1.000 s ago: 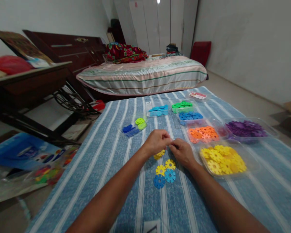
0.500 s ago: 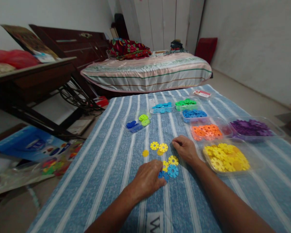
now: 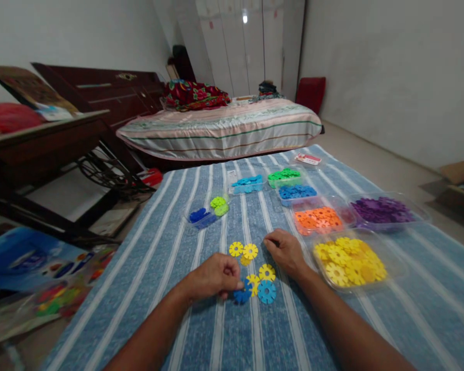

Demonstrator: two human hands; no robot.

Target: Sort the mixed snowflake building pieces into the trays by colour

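Observation:
My left hand [image 3: 213,278] is closed in a fist on the striped cloth, its fingertips against the edge of a dark blue disc [image 3: 242,297]. What it holds, if anything, is hidden. Beside that disc lie a light blue disc [image 3: 267,291] and two yellow discs [image 3: 266,272]. My right hand [image 3: 285,252] rests on the cloth with curled fingers, just right of a joined pair of yellow discs [image 3: 243,250]; nothing shows in it. A clear tray of yellow discs [image 3: 350,257] sits right of my right hand.
Clear trays of orange [image 3: 319,218], purple [image 3: 382,210], blue [image 3: 296,191], green [image 3: 283,175] and light blue discs [image 3: 247,183] stand further back on the blue striped cloth [image 3: 170,247]. A bed [image 3: 220,126] lies beyond; a dark table [image 3: 42,139] stands left.
Both hands were together joining yellow discs. The joined pair now lies on the cloth. My left hand has dropped to the dark blue disc and closed; my right hand has rested on the cloth.

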